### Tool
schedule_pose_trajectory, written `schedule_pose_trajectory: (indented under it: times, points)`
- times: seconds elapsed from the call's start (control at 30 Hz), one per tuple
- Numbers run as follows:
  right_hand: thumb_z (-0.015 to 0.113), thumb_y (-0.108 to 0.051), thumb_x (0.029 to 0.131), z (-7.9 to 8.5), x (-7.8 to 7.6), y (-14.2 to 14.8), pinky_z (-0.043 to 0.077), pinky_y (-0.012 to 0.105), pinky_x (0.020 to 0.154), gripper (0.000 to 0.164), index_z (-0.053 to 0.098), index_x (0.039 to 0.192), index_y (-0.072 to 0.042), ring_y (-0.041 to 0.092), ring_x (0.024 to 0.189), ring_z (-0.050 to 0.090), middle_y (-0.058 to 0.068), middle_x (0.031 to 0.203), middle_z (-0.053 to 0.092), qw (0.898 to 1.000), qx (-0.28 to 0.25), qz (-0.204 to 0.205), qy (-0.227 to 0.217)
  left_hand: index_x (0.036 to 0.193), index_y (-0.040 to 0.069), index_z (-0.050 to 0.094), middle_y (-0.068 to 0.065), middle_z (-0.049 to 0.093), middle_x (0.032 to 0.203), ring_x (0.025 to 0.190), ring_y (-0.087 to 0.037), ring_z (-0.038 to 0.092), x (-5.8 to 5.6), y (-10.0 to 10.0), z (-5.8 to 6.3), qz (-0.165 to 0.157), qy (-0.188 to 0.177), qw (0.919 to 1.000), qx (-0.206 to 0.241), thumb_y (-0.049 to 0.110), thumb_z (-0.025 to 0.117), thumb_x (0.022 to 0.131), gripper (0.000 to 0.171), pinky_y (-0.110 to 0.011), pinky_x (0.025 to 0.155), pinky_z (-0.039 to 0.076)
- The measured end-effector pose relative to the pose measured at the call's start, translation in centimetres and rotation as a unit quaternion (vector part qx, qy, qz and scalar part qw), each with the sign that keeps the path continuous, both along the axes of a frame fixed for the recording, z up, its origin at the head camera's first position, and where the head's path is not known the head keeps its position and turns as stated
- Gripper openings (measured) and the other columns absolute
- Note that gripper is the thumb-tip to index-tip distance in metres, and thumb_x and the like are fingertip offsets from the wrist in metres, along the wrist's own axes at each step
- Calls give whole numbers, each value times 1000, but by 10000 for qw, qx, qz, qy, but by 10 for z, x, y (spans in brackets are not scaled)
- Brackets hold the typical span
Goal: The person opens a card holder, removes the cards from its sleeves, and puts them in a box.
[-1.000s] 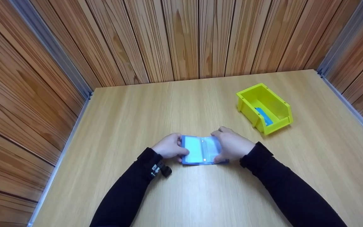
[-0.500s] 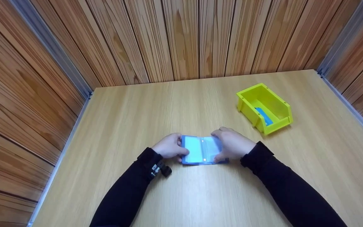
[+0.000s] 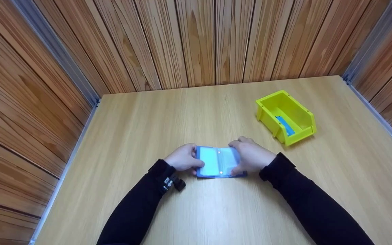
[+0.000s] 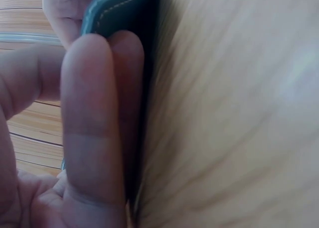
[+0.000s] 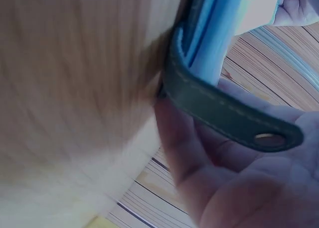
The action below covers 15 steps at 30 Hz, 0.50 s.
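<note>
A small blue card holder (image 3: 220,162) lies spread flat just above the table, its pale clear sleeves facing up and a spine with two bright studs down the middle. My left hand (image 3: 184,158) pinches its left edge, thumb on top and fingers underneath. At the right half, my right hand (image 3: 250,156) grips the other cover, its thumb near the lower corner and fingers at the far edge. In the right wrist view a stitched strap (image 5: 224,108) with a metal snap sticks out past the fingers. The stitched cover (image 4: 122,9) shows above the fingertips in the left wrist view.
A yellow bin (image 3: 267,124) stands on the wooden table (image 3: 155,122) to the back right, with a flat blue piece (image 3: 285,126) inside. Wood-panelled walls (image 3: 182,44) enclose the back and both sides. A black device (image 3: 173,183) is strapped to the left wrist.
</note>
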State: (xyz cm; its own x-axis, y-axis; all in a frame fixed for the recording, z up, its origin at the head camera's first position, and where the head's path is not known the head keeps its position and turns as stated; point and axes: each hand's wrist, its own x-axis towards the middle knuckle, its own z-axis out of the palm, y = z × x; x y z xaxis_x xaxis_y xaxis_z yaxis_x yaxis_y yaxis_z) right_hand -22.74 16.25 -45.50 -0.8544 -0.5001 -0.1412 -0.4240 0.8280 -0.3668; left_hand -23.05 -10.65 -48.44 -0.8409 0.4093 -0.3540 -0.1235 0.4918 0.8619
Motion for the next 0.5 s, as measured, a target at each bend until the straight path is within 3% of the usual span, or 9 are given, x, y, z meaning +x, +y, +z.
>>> schedule_pose_trajectory:
  times: [0.23,0.5]
  points:
    - [92,-44,61,1,-3,0,50,42,96,96,50,138,-4,24,102,54,10,119,48,9993,-272,-119,-241,108,5,53,-12,66,90,68,-22,68,-1,-1,1,20,-76,10000,8,12,77,80,38,-35,61,62]
    - [87,-33,73,6,-6,-1,46,46,104,84,48,141,-3,25,112,55,14,129,53,9965,-510,-496,-439,108,6,54,-12,66,91,70,-22,69,0,0,1,42,-97,9999,-44,12,78,80,38,-35,62,62]
